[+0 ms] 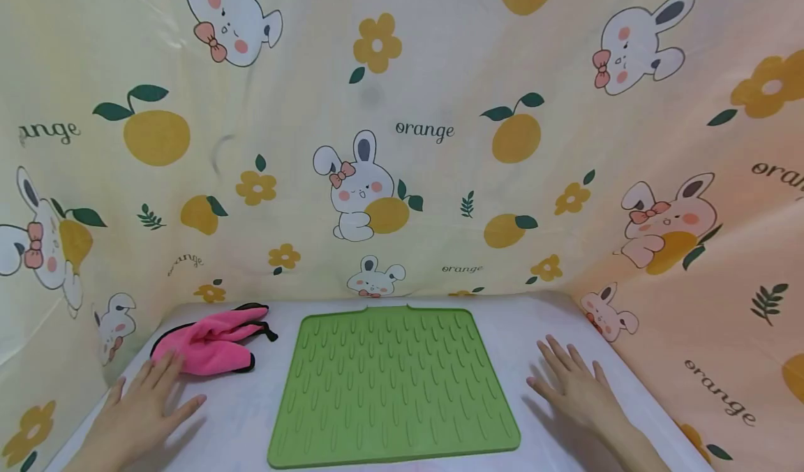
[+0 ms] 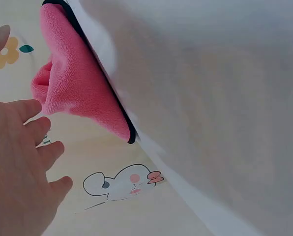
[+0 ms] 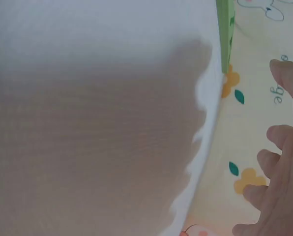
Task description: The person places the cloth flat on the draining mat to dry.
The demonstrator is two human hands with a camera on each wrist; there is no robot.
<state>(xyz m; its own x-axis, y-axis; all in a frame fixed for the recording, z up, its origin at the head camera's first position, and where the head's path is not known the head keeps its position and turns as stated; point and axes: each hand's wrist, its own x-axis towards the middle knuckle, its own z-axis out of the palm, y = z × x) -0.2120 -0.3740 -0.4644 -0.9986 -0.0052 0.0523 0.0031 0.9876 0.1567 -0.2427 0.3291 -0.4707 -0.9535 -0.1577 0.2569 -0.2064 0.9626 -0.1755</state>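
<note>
A green ridged silicone mat (image 1: 396, 388) lies flat in the middle of the white table. To its left is a crumpled pink cloth (image 1: 210, 346) with black edging, also seen in the left wrist view as a pink fold (image 2: 77, 73). My left hand (image 1: 141, 409) is spread at the near side of the cloth, its fingertips overlapping the cloth's edge in the head view. On the other side of the mat, my right hand (image 1: 578, 388) hovers over the table with fingers spread, casting a shadow and holding nothing. The right wrist view shows its fingers (image 3: 269, 162) extended.
The white table surface (image 1: 235, 416) ends at a curtain (image 1: 440, 179) printed with rabbits, oranges and flowers, which rises at the back and along both sides. The mat has a small raised tab on its far edge.
</note>
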